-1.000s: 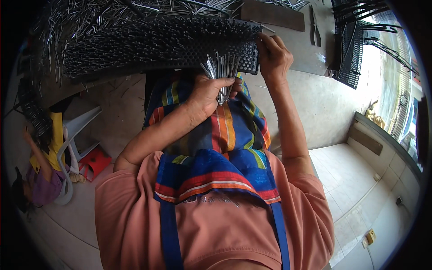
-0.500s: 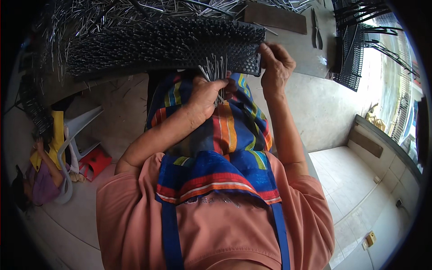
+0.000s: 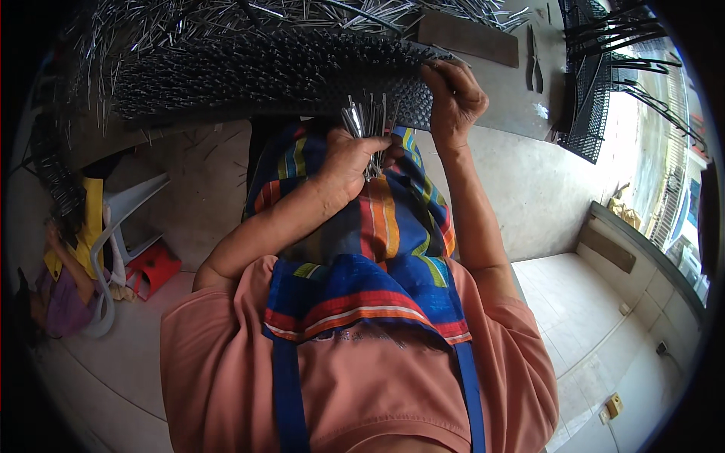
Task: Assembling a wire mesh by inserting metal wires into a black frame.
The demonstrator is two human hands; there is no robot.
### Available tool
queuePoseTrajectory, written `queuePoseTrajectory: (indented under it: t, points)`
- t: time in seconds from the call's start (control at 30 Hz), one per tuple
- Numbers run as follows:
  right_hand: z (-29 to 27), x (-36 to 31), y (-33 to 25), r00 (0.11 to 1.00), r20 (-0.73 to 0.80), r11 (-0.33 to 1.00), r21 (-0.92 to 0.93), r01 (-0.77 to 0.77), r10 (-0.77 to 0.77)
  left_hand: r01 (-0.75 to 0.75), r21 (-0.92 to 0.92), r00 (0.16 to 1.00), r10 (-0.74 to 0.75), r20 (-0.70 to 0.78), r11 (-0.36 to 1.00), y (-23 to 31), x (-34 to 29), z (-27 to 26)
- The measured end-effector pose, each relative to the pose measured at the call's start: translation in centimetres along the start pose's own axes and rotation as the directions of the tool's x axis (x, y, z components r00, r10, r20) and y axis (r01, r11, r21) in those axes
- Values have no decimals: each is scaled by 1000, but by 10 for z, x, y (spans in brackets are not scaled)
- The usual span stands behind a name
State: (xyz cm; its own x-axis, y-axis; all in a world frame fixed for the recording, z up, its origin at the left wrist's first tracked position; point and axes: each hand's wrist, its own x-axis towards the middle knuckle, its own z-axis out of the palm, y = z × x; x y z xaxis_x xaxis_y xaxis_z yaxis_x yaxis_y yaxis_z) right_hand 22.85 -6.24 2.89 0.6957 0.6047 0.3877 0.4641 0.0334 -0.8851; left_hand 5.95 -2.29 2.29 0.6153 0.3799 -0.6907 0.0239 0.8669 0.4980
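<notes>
A long black perforated panel (image 3: 415,113) lies along the table's near edge, most of its holes filled with upright dark metal pins (image 3: 249,72). My left hand (image 3: 349,160) is closed around a bundle of thin silvery metal rods (image 3: 370,117), held upright just in front of the panel above my lap. At the panel's right end is my right hand (image 3: 458,102), its fingertips bent and pressed together over the holes there. Whatever sits between those fingertips is hidden or too small to make out.
Loose metal rods (image 3: 174,23) are heaped behind the panel. A flat brown block (image 3: 468,38) and pliers (image 3: 534,60) lie at the back right. Black perforated metal racks (image 3: 589,98) stand at the table's right end. Another person (image 3: 68,294) sits at the far left.
My right hand has moved from the panel's right edge up and slightly left over its holes. The rods in my left hand have shifted slightly.
</notes>
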Motion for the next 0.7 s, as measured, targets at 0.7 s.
queuePoseTrajectory:
  t: [0.7]
  points:
    - [-5,2,-9,998,56,998,-56,26,-23,13,-16,997,-12,82,1000,-2,2,0]
